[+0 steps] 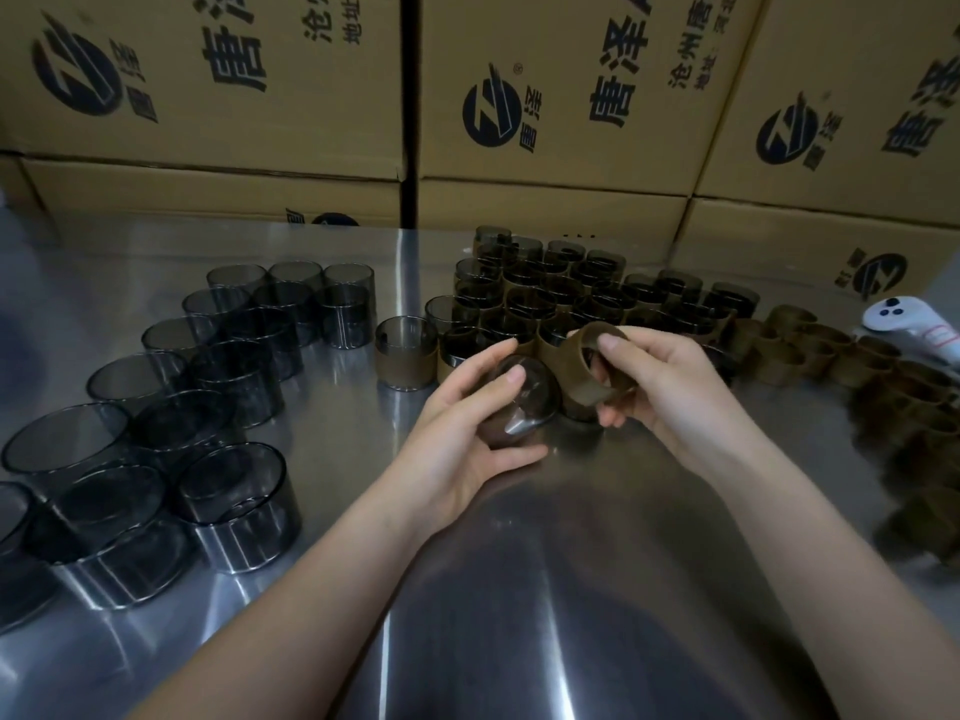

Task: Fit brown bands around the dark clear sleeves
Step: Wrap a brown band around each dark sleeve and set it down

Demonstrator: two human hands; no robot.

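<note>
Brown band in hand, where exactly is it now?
Head view, just right of centre: the brown ring-shaped band is gripped in the right hand, beside the dark clear sleeve held by the left hand, in front of the banded sleeves.

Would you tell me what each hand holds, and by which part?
The left hand grips a dark clear sleeve round its wall; the right hand pinches a brown band by its rim.

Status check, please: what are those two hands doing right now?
Left hand grips a bare dark sleeve. Right hand pinches a brown band, not yet on. Nothing between them.
</note>
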